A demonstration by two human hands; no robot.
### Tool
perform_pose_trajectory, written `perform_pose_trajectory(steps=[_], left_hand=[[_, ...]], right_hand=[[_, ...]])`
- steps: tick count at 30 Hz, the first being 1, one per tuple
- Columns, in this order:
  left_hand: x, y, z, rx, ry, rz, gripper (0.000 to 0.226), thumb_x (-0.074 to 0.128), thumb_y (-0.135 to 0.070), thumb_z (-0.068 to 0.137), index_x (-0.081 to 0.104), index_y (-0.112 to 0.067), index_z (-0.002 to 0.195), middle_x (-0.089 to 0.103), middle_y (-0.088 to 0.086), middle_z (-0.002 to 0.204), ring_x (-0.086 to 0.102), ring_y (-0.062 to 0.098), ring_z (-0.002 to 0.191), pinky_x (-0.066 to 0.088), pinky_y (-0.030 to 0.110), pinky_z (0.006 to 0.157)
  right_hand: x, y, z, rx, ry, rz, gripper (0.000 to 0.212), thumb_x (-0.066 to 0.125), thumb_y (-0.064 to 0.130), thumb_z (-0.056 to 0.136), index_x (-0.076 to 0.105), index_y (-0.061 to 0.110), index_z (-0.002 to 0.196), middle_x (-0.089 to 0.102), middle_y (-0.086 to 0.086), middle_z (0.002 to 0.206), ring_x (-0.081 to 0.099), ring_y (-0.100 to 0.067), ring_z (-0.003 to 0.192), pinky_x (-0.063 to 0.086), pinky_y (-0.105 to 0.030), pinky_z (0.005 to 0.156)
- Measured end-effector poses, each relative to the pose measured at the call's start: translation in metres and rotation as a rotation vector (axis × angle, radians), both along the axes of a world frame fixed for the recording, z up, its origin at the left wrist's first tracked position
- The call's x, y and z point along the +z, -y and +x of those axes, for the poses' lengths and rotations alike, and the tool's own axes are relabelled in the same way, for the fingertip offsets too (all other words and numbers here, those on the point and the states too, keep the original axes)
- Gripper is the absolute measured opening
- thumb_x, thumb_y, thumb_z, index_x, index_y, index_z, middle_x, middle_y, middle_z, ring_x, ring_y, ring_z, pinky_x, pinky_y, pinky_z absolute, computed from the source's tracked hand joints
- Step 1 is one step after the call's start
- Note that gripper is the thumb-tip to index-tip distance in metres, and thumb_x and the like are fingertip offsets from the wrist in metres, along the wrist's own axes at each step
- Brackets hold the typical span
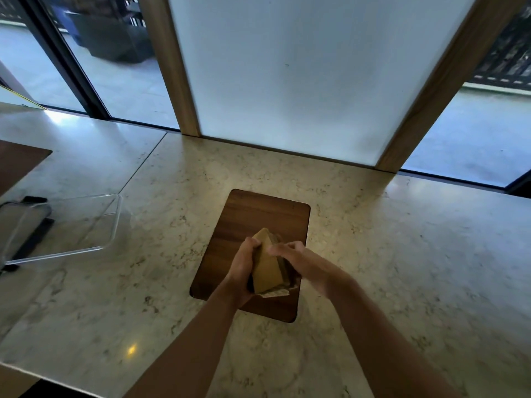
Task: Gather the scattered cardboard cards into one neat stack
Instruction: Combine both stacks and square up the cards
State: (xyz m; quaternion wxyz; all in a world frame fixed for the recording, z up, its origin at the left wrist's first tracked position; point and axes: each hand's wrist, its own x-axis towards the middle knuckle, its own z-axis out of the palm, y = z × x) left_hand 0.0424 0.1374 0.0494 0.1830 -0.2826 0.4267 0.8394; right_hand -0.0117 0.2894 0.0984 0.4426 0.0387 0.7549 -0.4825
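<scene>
The left hand is curling its fingers round the left long edge of the stack of cardboard cards, gripping it. The right hand is pressing against the stack's right edge; whether its fingers are wrapping the cards or lying flat against them cannot be told through the blur. The stack is sitting between both palms, above the near half of the wooden board, with its long axis running from the person toward the board's far edge. Lower cards are jutting out at the stack's near right corner, so squaring appears unfinished; the right hand lies nearer those edges. The clear tray is lying well apart, left of the board, on the marble counter.
</scene>
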Motion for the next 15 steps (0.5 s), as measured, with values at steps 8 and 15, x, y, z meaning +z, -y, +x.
perform_pose_trajectory(steps=[8,15], left_hand=[[0.013,-0.002,0.000,0.030,-0.076,-0.086,0.063,0.057,-0.047,0.087,0.055,-0.016,0.141,0.062,0.030,0.133,0.072,0.040,0.103,0.062,0.044,0.065],[0.009,0.002,0.007,0.043,-0.187,-0.293,0.050,0.056,-0.040,0.080,0.051,-0.055,0.128,0.053,0.010,0.136,0.066,0.037,0.110,0.064,0.037,0.066]], right_hand=[[-0.024,0.037,0.026,-0.299,-0.090,-0.073,0.135,0.062,0.066,0.046,-0.001,0.035,0.161,0.032,-0.007,0.154,0.048,-0.033,0.127,0.055,-0.044,0.092],[-0.046,0.022,0.025,-0.206,-0.024,-0.313,0.097,0.086,0.047,0.065,0.037,0.039,0.149,0.057,-0.010,0.138,0.069,-0.031,0.111,0.064,-0.045,0.080]])
